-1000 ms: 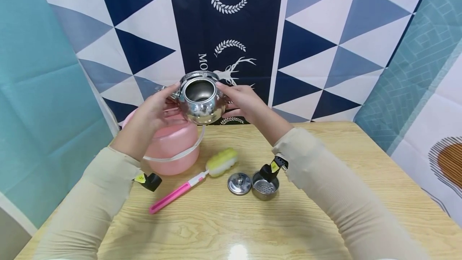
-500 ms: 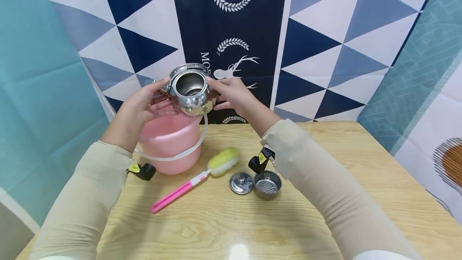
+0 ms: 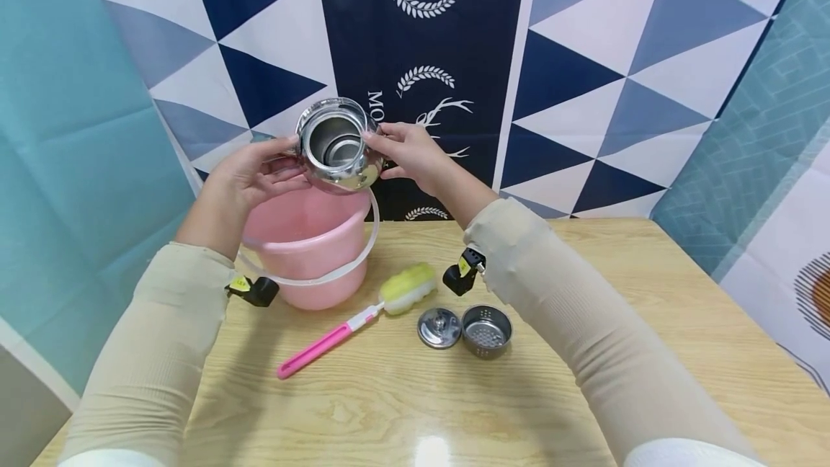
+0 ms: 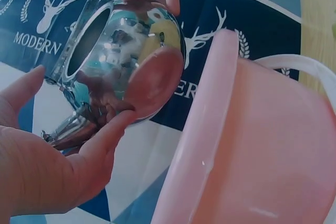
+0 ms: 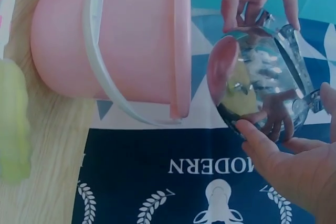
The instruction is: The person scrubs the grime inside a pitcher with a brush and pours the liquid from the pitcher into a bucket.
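A shiny metal teapot (image 3: 355, 177) without its lid is held up above the pink bucket (image 3: 331, 252), its round mouth tilted toward the head camera. My left hand (image 3: 249, 173) grips it by the side with the spout (image 4: 71, 132). From the opposite side my right hand (image 3: 418, 156) holds it, thumb near the rim and fingers against the body. The teapot's arched handle lies back along the rim. In the right wrist view the teapot (image 5: 257, 85) is beside the bucket's rim, apart from it. The inside shows bare metal in the head view.
On the wooden table (image 3: 363, 409) lies a cleaning brush with a pink handle (image 3: 314, 352) and a yellow-white sponge head (image 3: 407, 287). A metal lid (image 3: 439, 328) sits next to a perforated strainer cup (image 3: 486, 330). A patterned cloth (image 3: 421, 34) hangs behind.
Both hands have carried the teapot left and slightly upward, over the bucket. Its mouth has turned further toward the head camera. The things on the table stay put.
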Motion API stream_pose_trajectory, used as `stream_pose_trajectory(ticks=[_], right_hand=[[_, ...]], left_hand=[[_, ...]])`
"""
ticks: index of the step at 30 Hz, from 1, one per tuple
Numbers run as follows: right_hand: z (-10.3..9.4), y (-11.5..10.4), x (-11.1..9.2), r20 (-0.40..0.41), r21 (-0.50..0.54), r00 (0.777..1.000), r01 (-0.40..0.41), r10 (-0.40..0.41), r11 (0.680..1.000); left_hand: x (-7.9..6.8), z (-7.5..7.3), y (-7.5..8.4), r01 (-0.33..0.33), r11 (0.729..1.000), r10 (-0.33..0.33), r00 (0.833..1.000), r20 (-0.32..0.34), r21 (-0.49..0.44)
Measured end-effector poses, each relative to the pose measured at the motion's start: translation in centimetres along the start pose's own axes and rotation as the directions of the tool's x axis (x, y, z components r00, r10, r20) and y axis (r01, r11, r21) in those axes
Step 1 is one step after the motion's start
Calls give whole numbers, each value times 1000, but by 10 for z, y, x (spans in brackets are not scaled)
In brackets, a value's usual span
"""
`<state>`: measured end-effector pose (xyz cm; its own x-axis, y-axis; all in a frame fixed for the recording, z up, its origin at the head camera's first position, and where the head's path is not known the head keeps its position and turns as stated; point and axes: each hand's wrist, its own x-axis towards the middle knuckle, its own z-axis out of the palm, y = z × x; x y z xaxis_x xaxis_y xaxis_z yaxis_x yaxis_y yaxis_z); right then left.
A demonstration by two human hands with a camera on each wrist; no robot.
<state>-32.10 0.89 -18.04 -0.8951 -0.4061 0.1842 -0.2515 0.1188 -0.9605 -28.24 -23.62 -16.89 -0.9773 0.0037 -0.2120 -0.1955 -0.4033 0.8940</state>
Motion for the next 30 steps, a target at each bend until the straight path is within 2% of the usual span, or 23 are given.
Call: stream_pose_trajectory(ticks=[8, 13, 20, 25, 30], right_hand=[[5, 9, 6, 13, 10, 999, 52, -52, 999], [10, 13, 9, 31, 47, 996, 88, -89, 995], [10, 17, 10, 63, 31, 979, 194, -196, 981], [10, 18, 11, 62, 36, 969, 237, -239, 971], [10, 20, 12, 66, 23, 961, 269, -270, 963]], left_hand=[[5, -11, -1, -11, 999, 13, 999, 44, -31], [6, -19, -3, -38, 998, 42, 994, 96, -51], [8, -26, -6, -101, 990, 114, 983, 142, -97], [9, -30, -8, -117, 981, 146, 971, 187, -156], [9, -31, -10, -151, 974, 184, 962, 202, -167]])
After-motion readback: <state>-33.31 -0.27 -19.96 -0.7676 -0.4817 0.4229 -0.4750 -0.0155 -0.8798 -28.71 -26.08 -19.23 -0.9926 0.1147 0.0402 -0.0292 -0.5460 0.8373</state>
